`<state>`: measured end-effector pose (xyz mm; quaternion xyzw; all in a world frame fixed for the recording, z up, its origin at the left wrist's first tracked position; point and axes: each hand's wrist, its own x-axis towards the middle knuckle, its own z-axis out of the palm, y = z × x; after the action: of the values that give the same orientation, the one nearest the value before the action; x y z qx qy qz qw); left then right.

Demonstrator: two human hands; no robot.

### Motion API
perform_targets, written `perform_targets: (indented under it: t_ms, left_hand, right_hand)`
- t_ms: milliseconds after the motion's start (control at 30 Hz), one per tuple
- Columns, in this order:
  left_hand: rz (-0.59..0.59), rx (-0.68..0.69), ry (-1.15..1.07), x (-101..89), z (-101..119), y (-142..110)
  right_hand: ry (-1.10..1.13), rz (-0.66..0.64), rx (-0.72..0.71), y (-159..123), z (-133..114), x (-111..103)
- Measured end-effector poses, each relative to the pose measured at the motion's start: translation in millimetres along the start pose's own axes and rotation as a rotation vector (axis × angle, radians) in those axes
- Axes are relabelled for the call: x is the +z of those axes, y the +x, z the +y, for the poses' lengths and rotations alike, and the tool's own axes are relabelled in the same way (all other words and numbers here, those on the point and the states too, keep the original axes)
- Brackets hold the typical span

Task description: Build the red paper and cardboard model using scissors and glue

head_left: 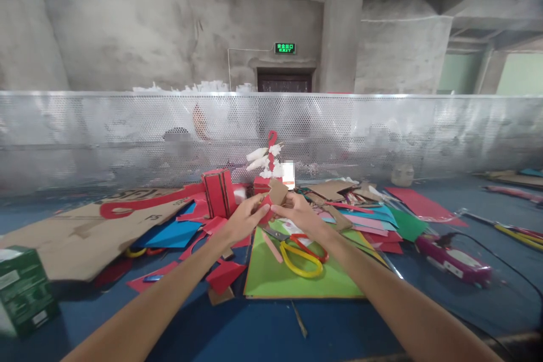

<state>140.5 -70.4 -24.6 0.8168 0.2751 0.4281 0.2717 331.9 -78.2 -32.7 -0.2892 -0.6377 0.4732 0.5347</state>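
Observation:
Near the middle of the work table, my left hand and my right hand are closed on a small piece of brown cardboard with red paper at its lower left. The fingertips pinch it from both sides and hide part of it. Just below lie scissors with yellow and red handles, resting on a lime-green sheet. To the left of my hands stands a red box with dark edges. Behind them is a red upright piece with white petal-like parts.
A large cardboard sheet and a green box are on the left. Coloured paper scraps and a magenta device with a black cable lie to the right. A perforated metal panel runs along the back.

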Motion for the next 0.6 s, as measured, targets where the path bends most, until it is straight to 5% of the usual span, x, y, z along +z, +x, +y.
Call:
perform_targets:
  t_ms: [167, 267, 467, 600]
  left_hand:
    - [0.029, -0.041, -0.057, -6.5, -6.0, 4.3]
    - [0.081, -0.144, -0.106, -20.6, -12.8, 6.2]
    - [0.275, -0.293, -0.200, -46.2, -26.9, 3.6]
    - [0.288, -0.303, -0.206, -50.4, -33.2, 2.7]
  right_hand:
    - [-0.048, 0.006, -0.007, -1.9, -6.6, -0.5]
    - [-0.299, 0.016, -0.011, -6.0, -18.2, -9.0]
    - [-0.991, -0.428, 0.090, -19.5, -26.2, -34.9]
    - [-1.172, -0.501, 0.173, -23.9, -23.3, -33.6]
